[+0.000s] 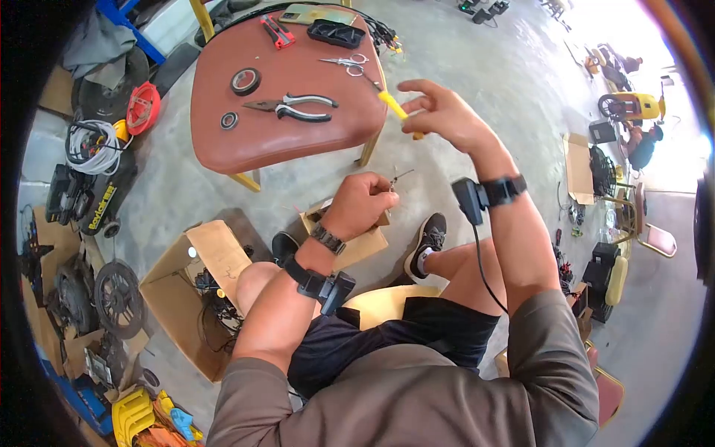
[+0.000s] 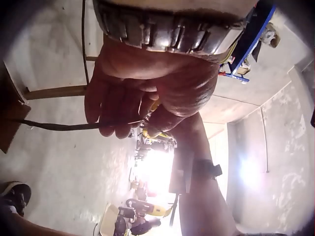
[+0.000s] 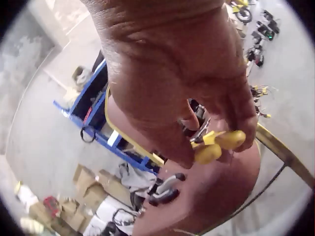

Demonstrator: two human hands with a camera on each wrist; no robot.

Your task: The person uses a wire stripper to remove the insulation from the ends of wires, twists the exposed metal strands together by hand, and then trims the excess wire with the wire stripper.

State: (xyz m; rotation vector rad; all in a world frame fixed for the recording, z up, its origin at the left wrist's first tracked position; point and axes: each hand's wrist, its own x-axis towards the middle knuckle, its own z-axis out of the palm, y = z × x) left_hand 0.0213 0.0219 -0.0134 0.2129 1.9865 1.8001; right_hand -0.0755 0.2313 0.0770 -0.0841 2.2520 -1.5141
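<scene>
My left hand (image 1: 361, 201) is over a small cardboard box (image 1: 363, 248), pinching a thin dark cable (image 2: 64, 127) between thumb and fingertips. A fine bare end shows at the fingertips in the left wrist view. Raised by the right edge of the brown padded seat (image 1: 223, 145), my right hand (image 1: 447, 115) holds yellow-handled pliers (image 3: 209, 153). Both rounded handle ends stick out of the grip in the right wrist view, and the fingers hide much of the tool. On the seat lie small scissors (image 1: 354, 62) and larger grey-and-black-handled pliers (image 1: 307, 116).
A black tape roll (image 1: 236, 82), a smaller roll (image 1: 225, 121), a red box cutter (image 1: 278, 33), a black tray (image 1: 335, 34) and a phone (image 1: 316, 13) also lie on the seat. An open cardboard box (image 1: 171, 298) with cables stands at left, near wheels (image 1: 119, 298).
</scene>
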